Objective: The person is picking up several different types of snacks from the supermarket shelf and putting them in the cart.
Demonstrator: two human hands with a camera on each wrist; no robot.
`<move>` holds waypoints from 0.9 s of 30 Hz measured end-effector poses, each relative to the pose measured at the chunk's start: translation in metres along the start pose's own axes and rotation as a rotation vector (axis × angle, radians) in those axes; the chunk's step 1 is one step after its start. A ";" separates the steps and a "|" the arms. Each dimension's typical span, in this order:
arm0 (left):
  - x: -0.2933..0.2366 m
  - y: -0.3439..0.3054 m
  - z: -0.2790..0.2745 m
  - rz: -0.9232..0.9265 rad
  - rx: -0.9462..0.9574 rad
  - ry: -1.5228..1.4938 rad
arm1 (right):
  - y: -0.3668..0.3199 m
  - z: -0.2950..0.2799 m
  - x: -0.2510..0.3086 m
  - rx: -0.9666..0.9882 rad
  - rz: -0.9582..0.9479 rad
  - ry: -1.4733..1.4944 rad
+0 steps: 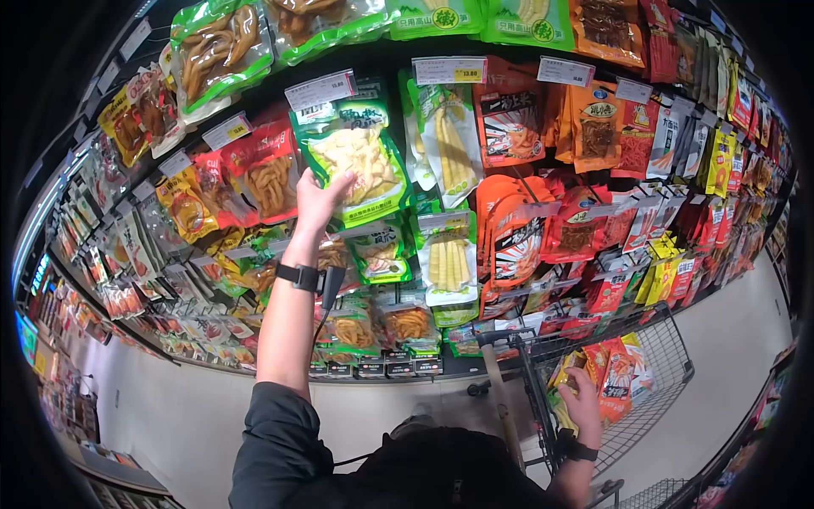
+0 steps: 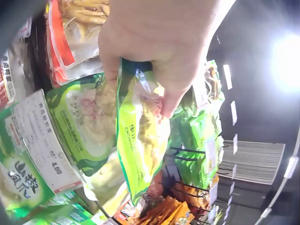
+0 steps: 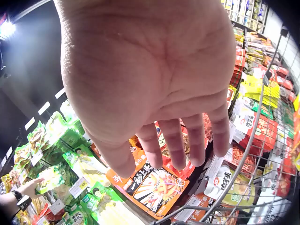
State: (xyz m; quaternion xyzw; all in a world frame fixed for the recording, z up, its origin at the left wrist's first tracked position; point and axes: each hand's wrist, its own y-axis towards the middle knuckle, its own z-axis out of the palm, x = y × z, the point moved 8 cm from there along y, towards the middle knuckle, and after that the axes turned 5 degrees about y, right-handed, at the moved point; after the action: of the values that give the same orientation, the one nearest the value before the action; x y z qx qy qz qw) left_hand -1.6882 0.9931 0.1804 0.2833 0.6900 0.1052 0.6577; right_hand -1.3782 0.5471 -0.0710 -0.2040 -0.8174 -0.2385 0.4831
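Note:
My left hand is at the hanging display, pinching a green, clear-windowed bag of pale chicken feet by its edge, thumb on one side and fingers on the other. In the left wrist view the bag stands out edgewise from similar green packs behind it. My right hand is lower right, over the shopping cart, palm showing and fingers loosely extended in the right wrist view. Below it in the head view lie snack packets in the cart, orange, white and yellow; the hand holds none of them.
Hooks of bagged snacks fill the shelf: red packs to the left, bamboo-shoot-like bags and orange packs to the right. Price tags stick out above the rows. Pale floor runs along the shelf base.

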 end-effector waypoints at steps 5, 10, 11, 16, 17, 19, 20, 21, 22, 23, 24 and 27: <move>-0.022 -0.030 -0.004 0.063 0.021 -0.145 | 0.004 0.005 0.003 0.021 0.007 0.028; -0.047 -0.075 0.008 0.117 0.091 -0.053 | 0.014 0.017 0.010 0.069 0.048 0.134; -0.049 -0.088 0.016 0.103 0.121 -0.062 | 0.016 0.022 0.014 0.090 0.052 0.188; -0.023 -0.155 0.062 -0.090 0.245 -0.206 | 0.037 0.074 0.052 0.301 0.032 0.729; -0.011 -0.170 0.073 -0.151 0.285 -0.243 | 0.040 0.086 0.065 0.345 0.038 0.815; -0.001 -0.197 0.094 -0.212 0.361 -0.252 | 0.048 0.104 0.098 0.405 -0.022 0.794; 0.003 -0.209 0.104 -0.299 0.391 -0.297 | 0.048 0.115 0.099 0.436 0.012 0.851; 0.003 -0.218 0.111 -0.243 0.429 -0.277 | 0.047 0.125 0.097 0.467 0.048 0.910; 0.009 -0.228 0.117 -0.274 0.475 -0.267 | 0.047 0.130 0.097 0.449 0.070 0.913; 0.014 -0.237 0.122 -0.302 0.518 -0.256 | 0.049 0.136 0.098 0.439 0.037 0.776; 0.021 -0.246 0.124 -0.325 0.528 -0.256 | 0.047 0.142 0.098 0.436 0.009 0.641; 0.034 -0.259 0.128 -0.310 0.550 -0.240 | 0.037 0.156 0.086 0.413 0.063 0.904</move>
State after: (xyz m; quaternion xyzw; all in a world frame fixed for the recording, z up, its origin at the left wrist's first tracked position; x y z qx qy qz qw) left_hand -1.6292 0.7700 0.0034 0.3522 0.6451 -0.2203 0.6413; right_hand -1.5043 0.6770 -0.0536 -0.0049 -0.5499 -0.1218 0.8263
